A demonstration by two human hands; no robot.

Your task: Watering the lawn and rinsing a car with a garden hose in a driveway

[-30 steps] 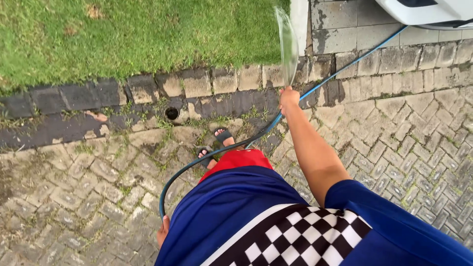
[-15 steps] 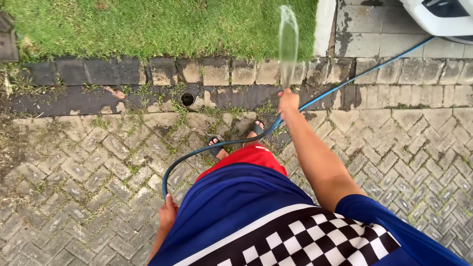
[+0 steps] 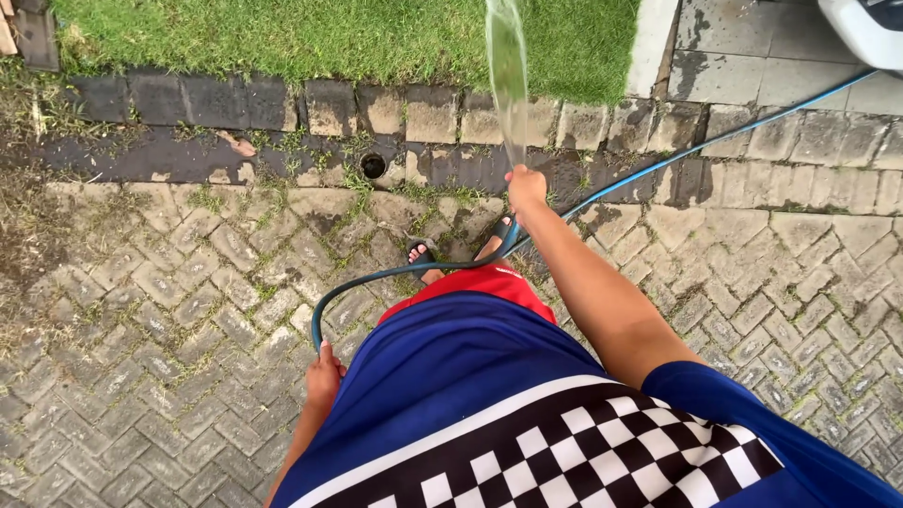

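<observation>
Hose [image 3: 395,273] is gripped at its outlet end by the right hand [image 3: 525,186], closed around it ahead of the body, and a water jet [image 3: 508,75] is thrown toward the grass [image 3: 282,38]; a loop behind is held in the closed left hand [image 3: 323,376], low at the hip.

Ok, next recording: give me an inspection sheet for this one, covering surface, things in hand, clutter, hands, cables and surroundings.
Surface: grey herringbone brick paving, damp and weedy near the dark kerb.
Things in hand: blue garden hose, looped in front of the person; water stream sprays toward the grass.
Clutter: nothing seen.
Hands: right hand grips the hose end; left hand holds the hose lower down.
Cables: only the hose, trailing off to the upper right.
Surroundings: green lawn, round drain hole, white vehicle corner.
</observation>
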